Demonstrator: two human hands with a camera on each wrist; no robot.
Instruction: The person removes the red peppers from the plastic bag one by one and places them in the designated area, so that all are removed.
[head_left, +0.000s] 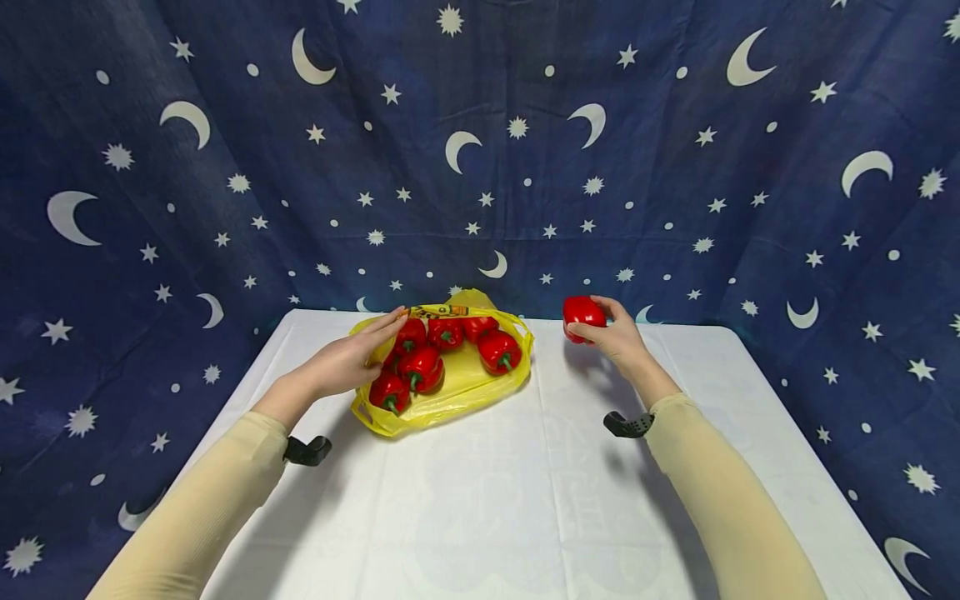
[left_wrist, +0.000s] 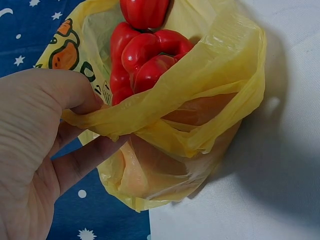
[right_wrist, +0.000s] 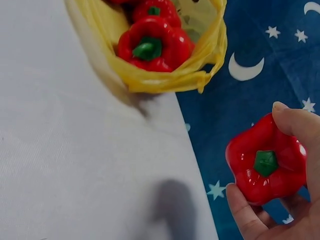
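a: six red peppers sit in the yellow bag (head_left: 450, 392) on the white surface (head_left: 525, 500), and one more red pepper (head_left: 582, 313) is up in the air, off to the right of the bag.

b: who holds that one?

a: the right hand (head_left: 618, 337). its fingers and thumb curl round the pepper, and the green stem (right_wrist: 265, 162) points at the wrist camera. it looks like a snug hold, not a squeeze.

b: and the left hand (head_left: 348, 358)?

a: it is at the left edge of the bag. from the head view the fingers look long and mostly straight. from the wrist you can see the thumb and a finger (left_wrist: 85, 162) pinching the thin yellow rim between them.

b: how would you do this bit well?

a: i think the left hand should keep hold of the rim so the bag stays open and does not slide. the right hand should hold the pepper gently and move it slowly, well above the rim, so it does not bump the others. the bag is soft and floppy, so it could fold shut.

b: what is behind it all?

a: a dark blue cloth (head_left: 225, 167) with moons and stars.
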